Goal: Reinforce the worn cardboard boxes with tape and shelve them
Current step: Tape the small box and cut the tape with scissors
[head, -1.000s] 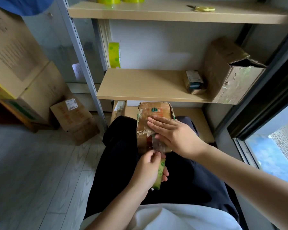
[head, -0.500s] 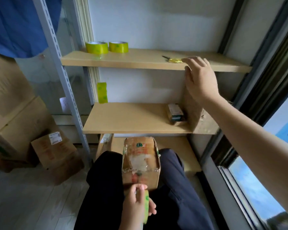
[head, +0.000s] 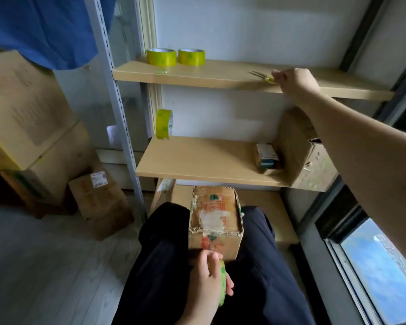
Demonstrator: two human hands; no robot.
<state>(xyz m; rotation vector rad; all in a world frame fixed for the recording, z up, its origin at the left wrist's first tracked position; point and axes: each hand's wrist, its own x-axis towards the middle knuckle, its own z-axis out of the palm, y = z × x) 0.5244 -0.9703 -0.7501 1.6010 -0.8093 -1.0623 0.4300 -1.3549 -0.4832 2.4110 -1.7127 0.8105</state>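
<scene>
Right hand [head: 293, 80] lowered onto scissors [head: 263, 76], upper right, fingers closed on handles | blades pointing left | left hand [head: 206, 275] gripping tape roll [head: 222, 281] below box [head: 215, 221].

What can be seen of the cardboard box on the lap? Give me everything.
The cardboard box is small, brown and worn, with red print and green marks. Its top rim is frayed, with patches of torn whitish tape or label on top. It stands upright on the person's dark-trousered lap, below the shelves. The left hand, gripping a green tape roll, sits at its near face.
</scene>
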